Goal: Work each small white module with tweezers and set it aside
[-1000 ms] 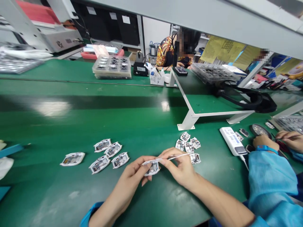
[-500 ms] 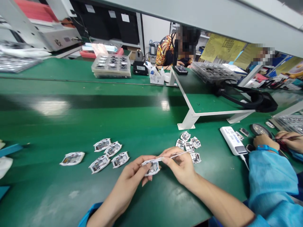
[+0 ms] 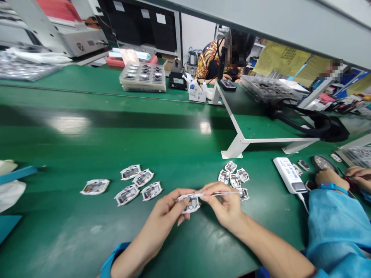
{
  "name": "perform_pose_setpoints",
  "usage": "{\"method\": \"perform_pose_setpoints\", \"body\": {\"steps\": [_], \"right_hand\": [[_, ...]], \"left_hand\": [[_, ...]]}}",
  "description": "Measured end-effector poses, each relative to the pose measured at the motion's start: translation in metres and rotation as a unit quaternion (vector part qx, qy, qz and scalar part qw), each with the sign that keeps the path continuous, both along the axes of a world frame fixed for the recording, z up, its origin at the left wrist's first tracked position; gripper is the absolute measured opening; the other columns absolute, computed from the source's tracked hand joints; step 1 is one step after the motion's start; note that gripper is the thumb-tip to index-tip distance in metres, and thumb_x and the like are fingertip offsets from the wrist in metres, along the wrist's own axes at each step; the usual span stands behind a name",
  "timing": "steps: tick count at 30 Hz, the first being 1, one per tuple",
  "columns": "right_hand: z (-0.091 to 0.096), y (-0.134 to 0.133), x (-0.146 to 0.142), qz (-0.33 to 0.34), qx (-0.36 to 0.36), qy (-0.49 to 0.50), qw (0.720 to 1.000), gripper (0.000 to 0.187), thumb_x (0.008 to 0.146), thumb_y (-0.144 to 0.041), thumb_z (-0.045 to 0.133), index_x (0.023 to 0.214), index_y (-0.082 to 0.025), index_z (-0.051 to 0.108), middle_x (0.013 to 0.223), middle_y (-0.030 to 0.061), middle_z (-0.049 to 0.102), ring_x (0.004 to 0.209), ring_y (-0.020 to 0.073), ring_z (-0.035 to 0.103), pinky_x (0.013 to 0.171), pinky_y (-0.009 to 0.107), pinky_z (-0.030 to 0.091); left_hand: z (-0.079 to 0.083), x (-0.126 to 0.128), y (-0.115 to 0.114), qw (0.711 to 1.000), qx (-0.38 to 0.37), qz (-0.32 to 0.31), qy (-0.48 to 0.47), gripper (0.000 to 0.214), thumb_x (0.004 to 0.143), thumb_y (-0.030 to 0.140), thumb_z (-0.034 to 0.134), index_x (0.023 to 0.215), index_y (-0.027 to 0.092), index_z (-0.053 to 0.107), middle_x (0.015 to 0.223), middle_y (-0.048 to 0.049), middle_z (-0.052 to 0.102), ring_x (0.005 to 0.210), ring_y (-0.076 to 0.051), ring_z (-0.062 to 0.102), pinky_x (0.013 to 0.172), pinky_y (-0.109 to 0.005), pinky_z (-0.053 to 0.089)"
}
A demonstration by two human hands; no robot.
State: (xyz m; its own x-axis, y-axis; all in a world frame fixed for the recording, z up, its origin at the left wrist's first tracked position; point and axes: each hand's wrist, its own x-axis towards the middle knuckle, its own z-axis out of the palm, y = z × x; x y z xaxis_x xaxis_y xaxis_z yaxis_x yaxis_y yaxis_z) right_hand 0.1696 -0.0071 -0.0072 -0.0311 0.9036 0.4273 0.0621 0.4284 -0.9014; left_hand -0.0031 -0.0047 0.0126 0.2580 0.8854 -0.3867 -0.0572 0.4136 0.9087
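Note:
My left hand point(image 3: 168, 214) is closed around a small white-framed watch casing point(image 3: 191, 204) with circuit parts showing inside. Its thumb presses on the casing's inner face. At the casing's upper right edge, my right hand point(image 3: 223, 200) pinches thin metal tweezers point(image 3: 228, 192); their tip is hidden by the fingers. Several similar open casings point(image 3: 143, 178) lie on the green table left of my hands, with a single casing point(image 3: 95, 187) farther left. A cluster of smaller casings point(image 3: 235, 180) rests just beyond my right hand.
A white box-shaped device point(image 3: 290, 175) with a cable lies to the right, near a co-worker's blue sleeve point(image 3: 337, 224). A white-legged raised shelf point(image 3: 249, 131) stands ahead, carrying a black headband-like item point(image 3: 313, 123). Stacked clear trays point(image 3: 143, 77) sit farther back. Another person sits opposite.
The whole view has shifted slightly, so things appear farther right. My hands keep the watch casing and tweezers; the tweezers' shaft now lies flatter.

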Motion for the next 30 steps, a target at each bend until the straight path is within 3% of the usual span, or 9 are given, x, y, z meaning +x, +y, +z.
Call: {"method": "perform_pose_setpoints", "body": {"steps": [5,15,20,22,26,30], "right_hand": [[0.005,0.0,0.0,0.001,0.049,-0.038,0.998,0.007,0.086,-0.015,0.067,0.088,-0.021,0.07,0.086,0.0066,0.077,0.08,0.019,0.075,0.073,0.031,0.062],[0.003,-0.001,-0.003,-0.013,0.024,-0.014,1.0,0.007,0.084,-0.016,0.07,0.088,-0.021,0.073,0.087,0.006,0.078,0.081,0.019,0.075,0.077,0.031,0.061],[0.006,0.003,0.002,-0.022,-0.005,-0.034,0.999,0.005,0.084,-0.016,0.07,0.085,-0.02,0.073,0.083,0.0064,0.078,0.079,0.0196,0.075,0.075,0.03,0.06],[0.007,0.005,0.004,-0.039,-0.033,-0.041,0.998,0.004,0.084,-0.018,0.069,0.083,-0.02,0.073,0.081,0.0061,0.078,0.076,0.0196,0.075,0.071,0.029,0.06],[0.006,0.008,0.006,-0.062,-0.026,-0.045,0.997,0.004,0.085,-0.019,0.069,0.085,-0.02,0.072,0.082,0.0055,0.078,0.077,0.0195,0.075,0.071,0.028,0.06],[0.002,0.01,0.008,-0.075,0.022,-0.064,0.995,0.005,0.084,-0.017,0.069,0.086,-0.021,0.071,0.083,0.0054,0.077,0.079,0.0194,0.074,0.072,0.029,0.06]], "left_hand": [[-0.004,0.002,0.001,1.0,0.0,0.008,-0.009,0.032,0.075,0.043,0.07,0.092,0.016,0.069,0.067,0.0009,0.061,0.057,-0.013,0.049,0.049,-0.022,0.036],[-0.008,0.001,0.002,0.999,0.018,0.011,-0.03,0.027,0.079,0.042,0.068,0.087,0.016,0.07,0.066,0.0014,0.06,0.057,-0.012,0.047,0.049,-0.022,0.034],[-0.01,-0.002,0.003,0.998,0.042,-0.052,-0.017,0.036,0.078,0.035,0.071,0.109,0.019,0.063,0.083,-0.0005,0.066,0.073,-0.015,0.057,0.063,-0.024,0.044],[-0.015,-0.004,0.006,0.994,0.07,-0.084,-0.012,0.044,0.075,0.03,0.073,0.115,0.021,0.056,0.092,-0.002,0.068,0.084,-0.018,0.061,0.074,-0.027,0.047],[-0.026,-0.006,0.018,0.969,0.197,-0.117,0.091,0.025,0.082,0.031,0.061,0.104,0.021,0.053,0.091,-0.0033,0.067,0.084,-0.019,0.064,0.075,-0.03,0.051],[-0.029,-0.007,0.054,0.934,0.28,-0.112,0.193,0.024,0.083,0.03,0.058,0.105,0.021,0.056,0.091,-0.0033,0.068,0.083,-0.021,0.066,0.075,-0.032,0.054]]}}
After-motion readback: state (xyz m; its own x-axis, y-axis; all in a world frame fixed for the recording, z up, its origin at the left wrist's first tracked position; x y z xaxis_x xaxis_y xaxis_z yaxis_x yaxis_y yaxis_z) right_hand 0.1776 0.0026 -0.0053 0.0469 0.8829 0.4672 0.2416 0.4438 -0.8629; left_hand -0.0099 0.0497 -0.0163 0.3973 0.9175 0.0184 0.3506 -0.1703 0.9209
